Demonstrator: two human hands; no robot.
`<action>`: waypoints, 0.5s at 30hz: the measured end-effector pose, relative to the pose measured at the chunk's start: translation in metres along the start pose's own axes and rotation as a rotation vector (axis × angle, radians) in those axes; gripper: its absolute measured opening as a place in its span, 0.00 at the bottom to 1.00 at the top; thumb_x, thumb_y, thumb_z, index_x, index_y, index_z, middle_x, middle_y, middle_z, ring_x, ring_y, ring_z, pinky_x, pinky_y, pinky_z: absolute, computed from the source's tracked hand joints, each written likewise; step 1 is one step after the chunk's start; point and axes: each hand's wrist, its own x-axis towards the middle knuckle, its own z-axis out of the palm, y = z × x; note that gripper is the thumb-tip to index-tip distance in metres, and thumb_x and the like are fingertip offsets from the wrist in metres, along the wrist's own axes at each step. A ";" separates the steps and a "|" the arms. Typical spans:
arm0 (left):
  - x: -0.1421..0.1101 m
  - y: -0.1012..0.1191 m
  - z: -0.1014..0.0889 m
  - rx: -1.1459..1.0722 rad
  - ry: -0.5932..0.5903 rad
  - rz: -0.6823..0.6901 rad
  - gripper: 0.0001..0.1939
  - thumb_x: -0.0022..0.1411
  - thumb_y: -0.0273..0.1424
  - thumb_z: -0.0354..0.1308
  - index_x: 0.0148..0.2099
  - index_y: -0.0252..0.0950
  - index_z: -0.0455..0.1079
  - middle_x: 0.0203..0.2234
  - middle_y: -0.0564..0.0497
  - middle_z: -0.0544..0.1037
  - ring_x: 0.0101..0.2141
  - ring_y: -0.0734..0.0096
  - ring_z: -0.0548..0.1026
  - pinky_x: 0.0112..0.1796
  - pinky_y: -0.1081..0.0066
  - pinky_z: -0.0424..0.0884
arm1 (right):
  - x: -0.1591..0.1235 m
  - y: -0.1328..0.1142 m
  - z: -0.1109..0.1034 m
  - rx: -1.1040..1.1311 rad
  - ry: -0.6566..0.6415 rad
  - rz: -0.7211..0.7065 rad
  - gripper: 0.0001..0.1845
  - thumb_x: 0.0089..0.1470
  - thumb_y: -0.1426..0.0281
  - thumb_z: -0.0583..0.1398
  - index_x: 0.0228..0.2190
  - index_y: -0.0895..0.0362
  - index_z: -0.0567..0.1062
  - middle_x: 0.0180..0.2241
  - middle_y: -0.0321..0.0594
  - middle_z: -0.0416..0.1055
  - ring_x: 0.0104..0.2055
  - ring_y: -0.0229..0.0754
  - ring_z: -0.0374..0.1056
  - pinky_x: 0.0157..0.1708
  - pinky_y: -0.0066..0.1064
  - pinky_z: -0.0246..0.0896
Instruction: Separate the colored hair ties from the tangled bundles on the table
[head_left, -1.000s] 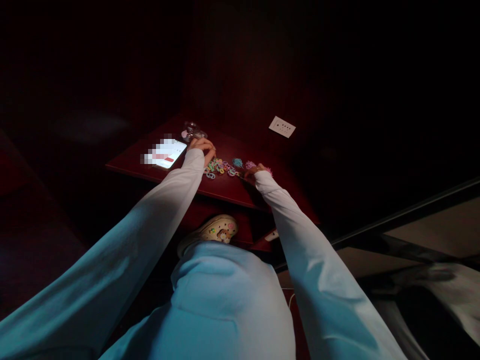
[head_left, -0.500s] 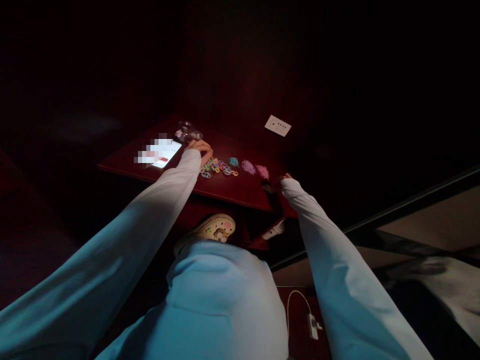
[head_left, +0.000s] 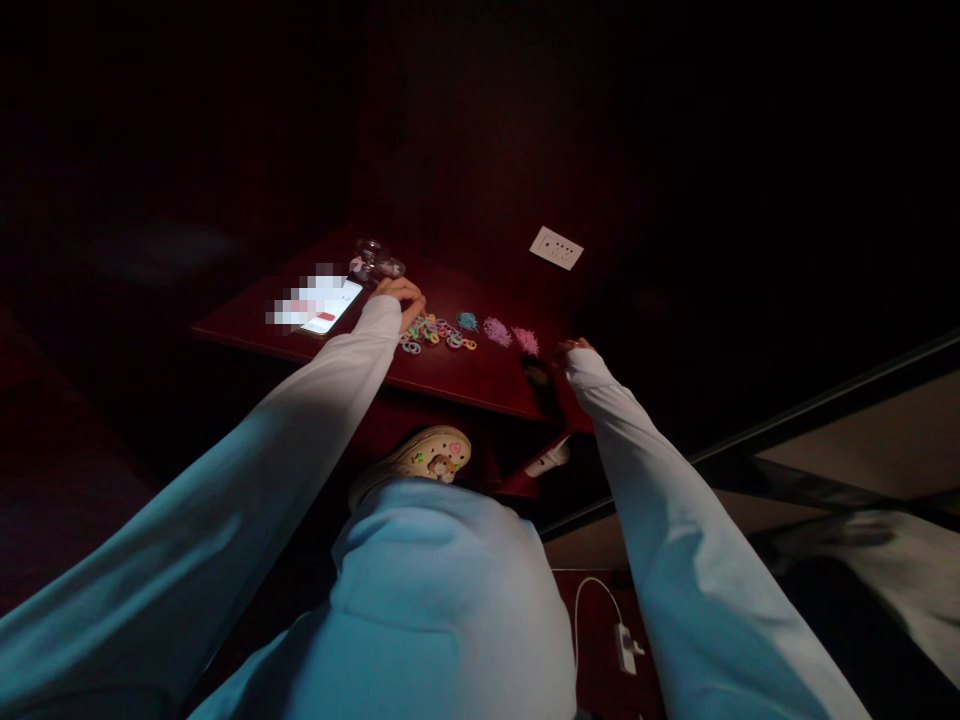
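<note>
Three small single-colour piles lie in a row on the dark red table (head_left: 465, 385): a blue pile (head_left: 467, 321), a purple pile (head_left: 497, 332) and, farthest right, a pink pile (head_left: 526, 341); each is apart from the next, so that much of the parting by colour looks done. Left of them lies a loose heap of pastel rings (head_left: 435, 333) in mixed colours; these have not been split up, and they look like the larger share of what is left. The person's left hand (head_left: 400, 292) rests at the heap's left edge, fingers bent and held close together; the right hand (head_left: 576, 350) is half curled near the table's right end, beyond the pink pile and clear of it; the light is too dim to tell whether either hand has hold of anything. A lit phone (head_left: 330, 304) lies left of the left hand; a clear jar (head_left: 367, 252) stands just behind that hand.
</note>
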 end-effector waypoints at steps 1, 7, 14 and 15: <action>0.000 0.000 -0.001 0.006 0.017 -0.004 0.15 0.68 0.31 0.59 0.26 0.38 0.75 0.38 0.52 0.81 0.44 0.65 0.73 0.55 0.59 0.69 | -0.002 -0.008 -0.002 -0.003 -0.036 -0.026 0.09 0.60 0.69 0.66 0.42 0.52 0.85 0.46 0.45 0.82 0.51 0.50 0.73 0.52 0.38 0.66; 0.001 -0.001 -0.003 0.046 0.176 -0.067 0.16 0.64 0.34 0.58 0.23 0.41 0.70 0.33 0.48 0.79 0.39 0.59 0.75 0.51 0.54 0.73 | 0.006 -0.100 -0.003 0.108 -0.086 -0.273 0.14 0.63 0.69 0.62 0.49 0.51 0.83 0.49 0.43 0.82 0.54 0.51 0.71 0.54 0.39 0.64; -0.004 0.012 -0.003 0.049 0.182 -0.029 0.15 0.64 0.33 0.55 0.23 0.41 0.67 0.32 0.49 0.79 0.38 0.60 0.75 0.48 0.59 0.74 | 0.036 -0.166 0.002 0.145 -0.074 -0.335 0.14 0.65 0.68 0.63 0.50 0.51 0.83 0.51 0.45 0.80 0.55 0.51 0.71 0.53 0.37 0.64; -0.004 0.014 -0.003 0.051 0.182 -0.025 0.15 0.64 0.33 0.56 0.23 0.41 0.68 0.31 0.49 0.79 0.37 0.61 0.75 0.46 0.60 0.74 | 0.039 -0.168 0.003 0.152 -0.073 -0.343 0.14 0.65 0.67 0.63 0.50 0.51 0.83 0.51 0.45 0.80 0.55 0.51 0.70 0.53 0.38 0.64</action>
